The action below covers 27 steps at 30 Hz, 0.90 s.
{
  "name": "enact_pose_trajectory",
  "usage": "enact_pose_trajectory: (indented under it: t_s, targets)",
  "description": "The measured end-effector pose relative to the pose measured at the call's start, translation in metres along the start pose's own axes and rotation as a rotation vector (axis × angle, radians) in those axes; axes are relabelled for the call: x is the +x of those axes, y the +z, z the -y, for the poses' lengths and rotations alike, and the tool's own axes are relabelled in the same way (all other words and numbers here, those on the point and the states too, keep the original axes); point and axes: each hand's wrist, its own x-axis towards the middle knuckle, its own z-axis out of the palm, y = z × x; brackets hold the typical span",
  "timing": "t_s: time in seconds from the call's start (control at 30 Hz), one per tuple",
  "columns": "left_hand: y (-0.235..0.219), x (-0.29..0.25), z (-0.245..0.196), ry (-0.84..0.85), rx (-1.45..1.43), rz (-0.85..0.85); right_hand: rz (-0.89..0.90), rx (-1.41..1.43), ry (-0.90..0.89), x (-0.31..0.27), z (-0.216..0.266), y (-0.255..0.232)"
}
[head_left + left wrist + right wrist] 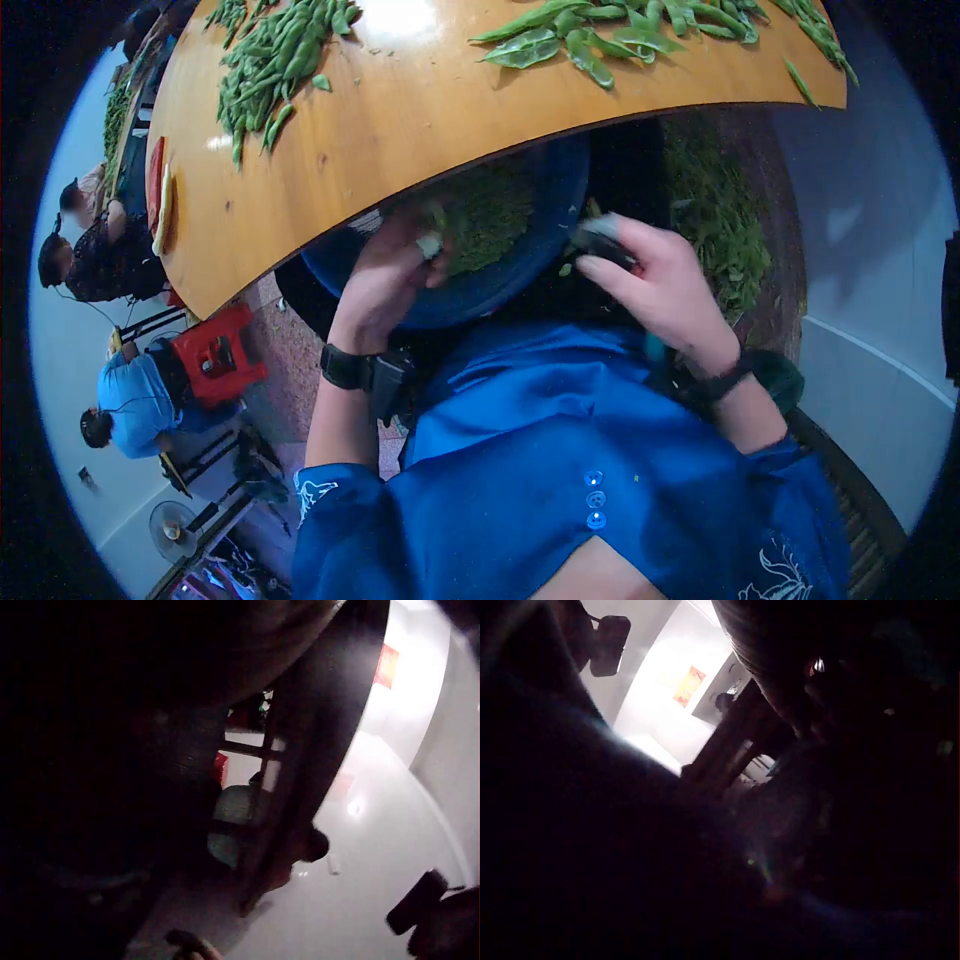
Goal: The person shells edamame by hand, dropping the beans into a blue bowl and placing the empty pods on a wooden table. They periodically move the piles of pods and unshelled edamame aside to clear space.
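Note:
In the head view my left hand point(385, 265) is over the blue basin point(560, 215), its fingers curled around a green bean pod point(435, 212). Something white covers a fingertip there. To the right, just past the basin's rim, my right hand point(655, 270) grips a small dark object point(607, 248) between thumb and fingers; its kind cannot be made out. White wrapping shows on a finger of this hand too. A mass of small green pieces point(490, 225) fills the basin. Both wrist views are mostly dark and do not show what the hands hold.
A wooden table point(400, 110) overhangs the basin, bearing piles of green pods point(285, 60) and flatter open pods point(600, 40). Green stalks point(710, 220) lie on the floor at right. A red stool point(220, 355) and seated people are at left.

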Motion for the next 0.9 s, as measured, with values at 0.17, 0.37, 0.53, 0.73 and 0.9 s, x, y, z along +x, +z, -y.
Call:
enact_pose_trajectory:
  t_s: [0.17,0.37,0.53,0.73,0.9]
  targets:
    - [0.02,-0.017,-0.012,0.132,0.171,0.233,0.057,-0.051,-0.154,0.057,0.027,0.048]
    - [0.009,-0.028,-0.015,0.099,-0.015,0.271,0.019,0.181,0.122,0.06,0.04,0.052]
    - [-0.011,-0.015,0.019,0.173,0.044,0.002,0.112,0.487,0.273,0.058,0.046,0.035]
    - [-0.004,-0.01,0.024,0.305,0.62,-0.033,0.13,0.543,0.283,0.056,0.05,0.024]
    - [-0.002,0.003,0.015,0.339,0.775,-0.04,0.107,0.586,0.275,0.047,0.048,0.002]
